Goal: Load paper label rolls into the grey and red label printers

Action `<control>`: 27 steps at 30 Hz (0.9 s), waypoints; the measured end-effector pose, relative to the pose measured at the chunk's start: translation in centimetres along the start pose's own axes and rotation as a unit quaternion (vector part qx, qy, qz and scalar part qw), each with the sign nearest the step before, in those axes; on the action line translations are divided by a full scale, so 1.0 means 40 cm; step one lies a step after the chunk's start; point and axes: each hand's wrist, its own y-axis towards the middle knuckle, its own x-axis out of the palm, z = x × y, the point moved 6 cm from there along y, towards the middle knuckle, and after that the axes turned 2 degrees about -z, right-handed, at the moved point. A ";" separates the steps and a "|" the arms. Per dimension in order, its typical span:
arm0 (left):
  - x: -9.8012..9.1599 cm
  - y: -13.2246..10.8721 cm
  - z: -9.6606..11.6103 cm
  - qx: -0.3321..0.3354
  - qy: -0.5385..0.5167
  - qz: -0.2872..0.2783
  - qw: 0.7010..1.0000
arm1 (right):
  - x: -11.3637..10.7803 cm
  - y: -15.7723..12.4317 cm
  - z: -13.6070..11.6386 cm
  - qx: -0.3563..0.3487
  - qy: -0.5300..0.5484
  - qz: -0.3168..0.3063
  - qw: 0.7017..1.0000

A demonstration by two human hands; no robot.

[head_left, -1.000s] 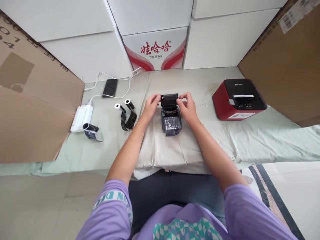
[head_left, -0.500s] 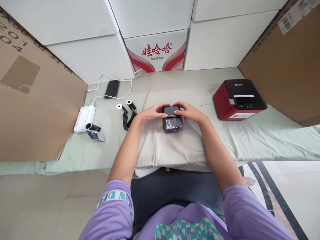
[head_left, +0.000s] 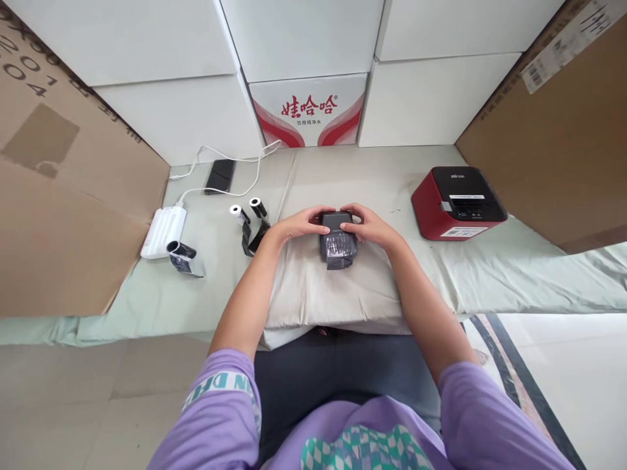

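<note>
A small black label printer (head_left: 333, 220) sits on the cloth in front of me, between both hands. My left hand (head_left: 306, 224) grips its left side, thumb on the top near the middle and fingers round the far edge. From the right, my right hand (head_left: 365, 225) holds it the same way, thumb resting on top. Dark film with white print (head_left: 339, 247) covers the printer's near part, and a short dark strip (head_left: 339, 263) sticks out at the near end. The undersides of my fingers are hidden.
To the left lie two ribbon rolls (head_left: 257, 207) joined by black film, another black roll (head_left: 182, 250), a white power bank (head_left: 165, 232) with a cable, and a dark phone (head_left: 220, 176). A red and black printer (head_left: 458, 202) stands right. Cardboard boxes (head_left: 63, 215) flank the cloth-covered surface.
The dark strip now reaches out past the printer's near end. Both hands keep their hold, with the thumbs slightly nearer to me. The view has shifted a little.
</note>
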 end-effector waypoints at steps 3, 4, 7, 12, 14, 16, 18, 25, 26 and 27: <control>-0.011 -0.001 -0.017 0.015 -0.043 0.027 0.999 | 0.002 -0.045 0.013 0.012 -0.013 0.077 0.997; -0.019 -0.001 -0.021 0.026 -0.063 0.042 0.997 | 0.007 -0.068 0.015 0.012 -0.028 0.096 0.995; -0.045 -0.002 -0.034 0.051 -0.142 0.091 0.984 | 0.046 -0.147 0.008 -0.029 -0.108 0.123 0.986; -0.055 0.000 -0.049 0.049 -0.193 0.103 0.975 | 0.150 -0.217 -0.009 -0.030 -0.262 0.200 0.944; -0.054 -0.001 -0.047 0.053 -0.193 0.104 0.974 | 0.177 -0.214 -0.019 0.001 -0.295 0.277 0.914; -0.052 -0.003 -0.044 0.054 -0.195 0.108 0.973 | 0.200 -0.201 -0.029 0.020 -0.315 0.321 0.893; -0.051 -0.005 -0.042 0.053 -0.198 0.109 0.973 | 0.212 -0.188 -0.032 0.032 -0.324 0.329 0.886; -0.053 0.000 -0.044 0.054 -0.202 0.110 0.972 | 0.129 -0.171 -0.040 -0.039 -0.220 0.337 0.914; -0.054 0.001 -0.045 0.054 -0.204 0.110 0.971 | 0.103 -0.158 -0.047 -0.054 -0.203 0.337 0.918; -0.054 0.001 -0.046 0.054 -0.205 0.110 0.971 | 0.074 -0.141 -0.056 -0.062 -0.194 0.343 0.917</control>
